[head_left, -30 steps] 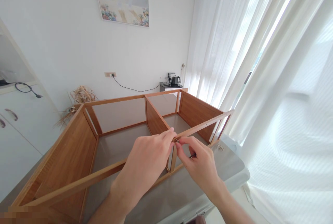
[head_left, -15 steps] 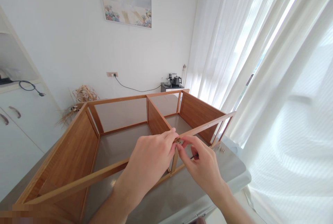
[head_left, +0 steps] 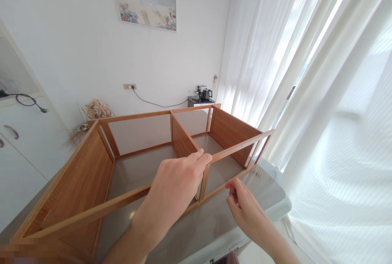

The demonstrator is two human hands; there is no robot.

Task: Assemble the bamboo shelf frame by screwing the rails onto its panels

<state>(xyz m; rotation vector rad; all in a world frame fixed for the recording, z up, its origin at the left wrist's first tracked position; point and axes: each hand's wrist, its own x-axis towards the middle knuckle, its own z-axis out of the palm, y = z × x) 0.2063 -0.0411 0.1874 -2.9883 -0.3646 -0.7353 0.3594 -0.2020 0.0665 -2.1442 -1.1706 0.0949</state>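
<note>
My left hand [head_left: 179, 178] is closed round the wooden frame [head_left: 241, 144] where the middle divider [head_left: 185, 131] meets the front rail. Just beneath its fingertips, a small brass-coloured screw head [head_left: 208, 165] shows at the top of the short upright [head_left: 204, 182]. My right hand [head_left: 245, 198] hovers apart from the frame, in front of the lower rail, with its fingers curled in. Whatever lies inside those fingers is hidden. Several loose screws [head_left: 257, 173] rest on the grey table [head_left: 272, 192] to the right of that hand.
A wooden side panel [head_left: 76, 178] stands at the left, another [head_left: 234, 135] at the right. Behind the frame are dried plants [head_left: 96, 110] and a small stand with a black kettle [head_left: 206, 94]. White curtains [head_left: 330, 92] hang along the right.
My right hand has left the screw at the joint and moved down and right. The dark thin tool seen in it earlier no longer shows clearly. My left hand keeps its grip.
</note>
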